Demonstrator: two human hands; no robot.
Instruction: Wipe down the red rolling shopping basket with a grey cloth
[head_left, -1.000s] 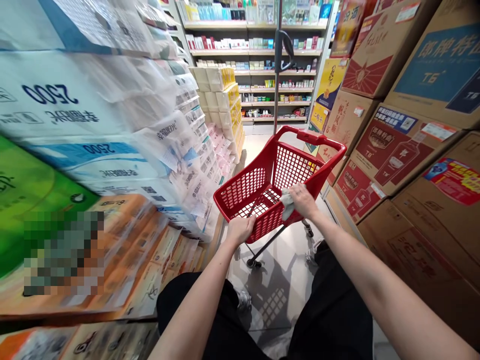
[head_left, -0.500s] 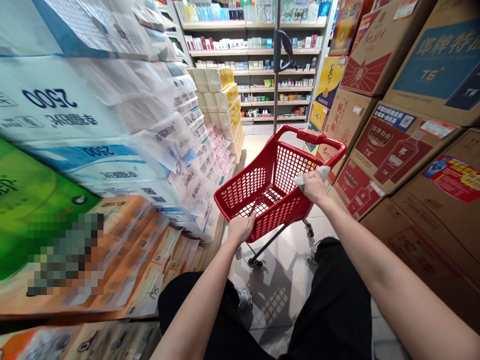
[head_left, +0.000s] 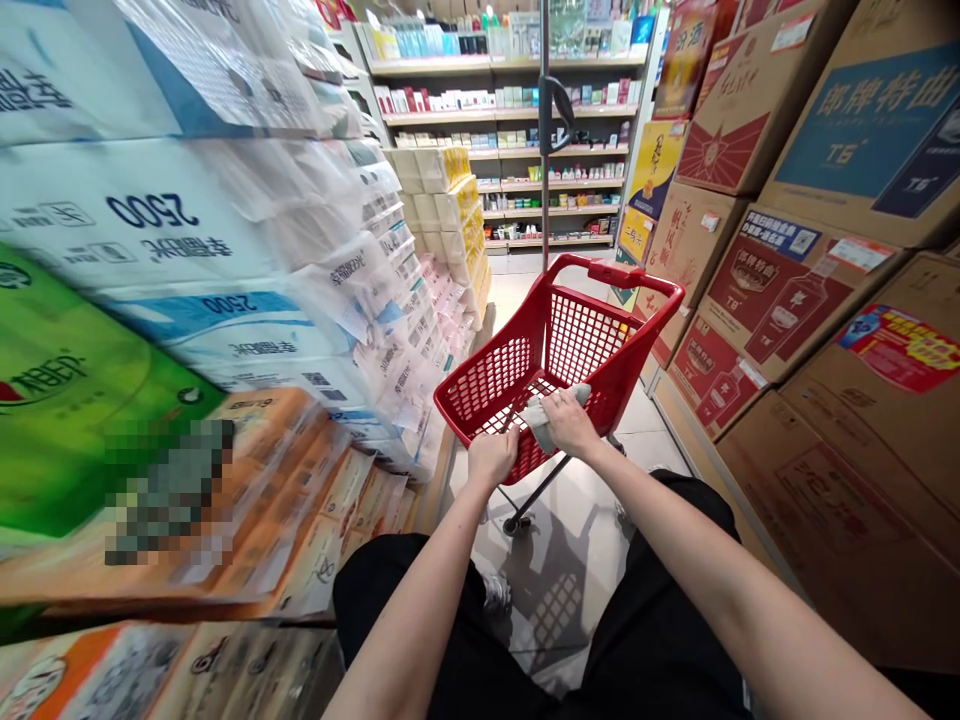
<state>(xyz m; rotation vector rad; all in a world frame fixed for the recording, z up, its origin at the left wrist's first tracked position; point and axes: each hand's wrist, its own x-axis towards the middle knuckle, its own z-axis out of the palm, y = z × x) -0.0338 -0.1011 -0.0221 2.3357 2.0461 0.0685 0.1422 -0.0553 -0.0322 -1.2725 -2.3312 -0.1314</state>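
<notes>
A red shopping cart (head_left: 525, 455) with a lattice basket stands on the floor in front of me. My left hand (head_left: 493, 457) is closed over the near rim of its basket, close to the left corner. In my right hand (head_left: 568, 422) is a light grey cloth (head_left: 538, 425), pressed against the same near side a little further right. The cart's push handle (head_left: 615, 272) rises at the far right, with neither hand on it. Through the lattice the basket looks empty.
Wrapped tissue packs (head_left: 255, 330) are piled along the left, beside a green bag (head_left: 82, 400) and orange packs (head_left: 277, 430). Stacked cartons (head_left: 810, 270) line the right. Shelves of small goods (head_left: 502, 110) and an upright pole (head_left: 545, 180) stand ahead.
My right hand has slid the cloth left along the near side of the basket, towards my left hand. The left hand keeps its grip on the rim. The view has shifted slightly.
</notes>
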